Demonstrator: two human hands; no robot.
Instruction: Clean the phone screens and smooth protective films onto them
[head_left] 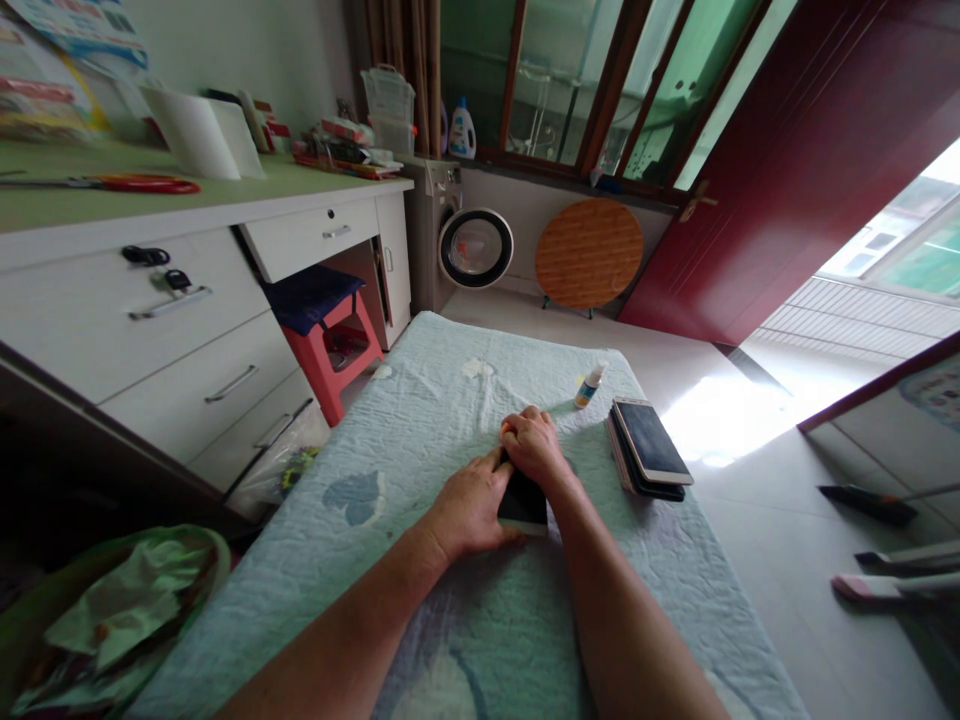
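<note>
A dark phone (523, 503) lies flat on the pale green quilted cloth (405, 440). My left hand (469, 505) rests on its left side, fingers curled against the edge, holding it down. My right hand (534, 445) is closed over the phone's far end, fingers bunched around something small and orange that I cannot make out. A stack of phones (649, 445) lies to the right of my hands. A small white bottle (590, 385) with a yellow label stands just behind them.
White drawers and a desk (187, 300) run along the left, with a red stool (330, 345) tucked under. A washing machine (457, 240) and a round wooden tabletop (589, 252) stand at the back. A green bag (112, 610) sits at the lower left.
</note>
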